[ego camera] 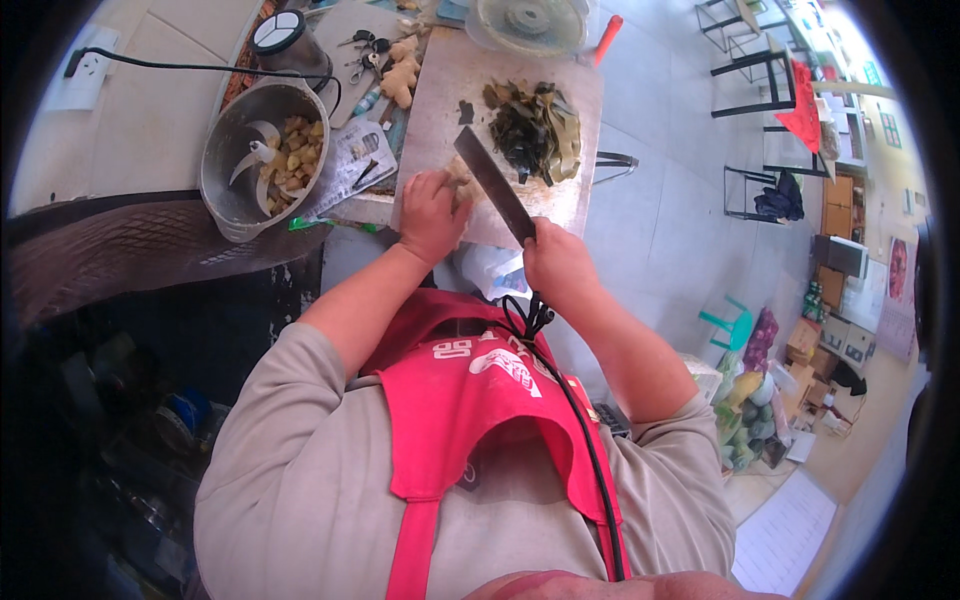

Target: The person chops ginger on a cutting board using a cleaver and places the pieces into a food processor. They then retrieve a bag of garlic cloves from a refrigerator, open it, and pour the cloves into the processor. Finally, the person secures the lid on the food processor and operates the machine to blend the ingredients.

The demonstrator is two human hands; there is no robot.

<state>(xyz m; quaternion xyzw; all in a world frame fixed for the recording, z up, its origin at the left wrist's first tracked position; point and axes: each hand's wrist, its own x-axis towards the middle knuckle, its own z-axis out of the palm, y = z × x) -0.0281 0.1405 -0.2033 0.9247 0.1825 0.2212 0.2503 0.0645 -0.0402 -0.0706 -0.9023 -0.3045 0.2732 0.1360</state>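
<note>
My right hand (556, 259) is closed around the handle of a kitchen cleaver (495, 184), whose dark blade slants up and left over a cutting board (435, 90). Beside the blade, my left hand (433, 214) rests on the near left part of the board, on a pale piece of food (463, 180), mostly covered by the fingers; its kind cannot be told. Dark green, leafy cut pieces (534, 131) lie heaped on the board to the right of the blade. Left of the board stands a metal chopper bowl (214, 161) with curved blades and diced pale yellow chunks (298, 159).
Ginger root (401, 71), keys (367, 56) and a printed packet (349, 161) lie between bowl and board. A plastic basket (527, 22) and an orange-red handle (609, 37) are at the board's far edge. A black cable (187, 66) crosses above the bowl.
</note>
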